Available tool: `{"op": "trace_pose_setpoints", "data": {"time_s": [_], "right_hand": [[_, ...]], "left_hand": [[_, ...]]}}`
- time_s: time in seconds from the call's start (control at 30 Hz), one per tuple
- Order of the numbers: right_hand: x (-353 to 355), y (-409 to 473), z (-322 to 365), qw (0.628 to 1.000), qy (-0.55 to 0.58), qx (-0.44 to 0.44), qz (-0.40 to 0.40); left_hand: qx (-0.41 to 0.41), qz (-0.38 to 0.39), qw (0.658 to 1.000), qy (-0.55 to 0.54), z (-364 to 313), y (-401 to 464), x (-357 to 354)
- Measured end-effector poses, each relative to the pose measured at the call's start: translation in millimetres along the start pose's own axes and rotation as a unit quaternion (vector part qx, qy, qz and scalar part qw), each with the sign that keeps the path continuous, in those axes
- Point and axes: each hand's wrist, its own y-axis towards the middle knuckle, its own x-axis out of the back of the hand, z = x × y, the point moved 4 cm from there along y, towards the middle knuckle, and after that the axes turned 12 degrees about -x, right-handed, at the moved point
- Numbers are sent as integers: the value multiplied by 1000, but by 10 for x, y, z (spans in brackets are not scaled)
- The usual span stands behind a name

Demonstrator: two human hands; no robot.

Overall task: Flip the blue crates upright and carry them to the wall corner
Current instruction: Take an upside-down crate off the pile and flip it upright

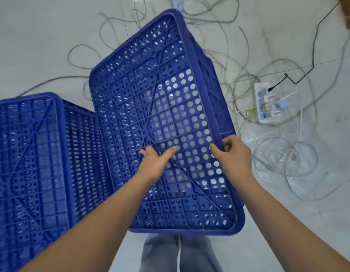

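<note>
A blue crate (162, 122) sits bottom-up on the floor (33, 46). The right hand (232, 154) fingers (216, 151) clench its right rim; the left hand (156, 160) lies flat, released, on its perforated base. A second crate (33, 163) lies just left.

surface: pale tiled floor (36, 46) | resting on it: two blue crates, bottom up – one (29, 163) at left, one (162, 114) tilted beside it | grey cables (287, 163) strewn at right | white power strip (267, 104) among them
</note>
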Motion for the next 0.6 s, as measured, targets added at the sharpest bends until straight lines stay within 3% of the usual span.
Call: {"op": "trace_pose_setpoints", "data": {"time_s": [0.3,0.5,0.6], "right_hand": [[-420,-818,456,986,-103,104,84],[-864,-999,642,969,-127,140,161],[-1140,-1123,748,958,-146,155,191]], "left_hand": [[112,-88,971,-194,237,-112,247],[70,-189,918,-341,215,-215,425],[47,-200,895,-397,164,-267,519]]}}
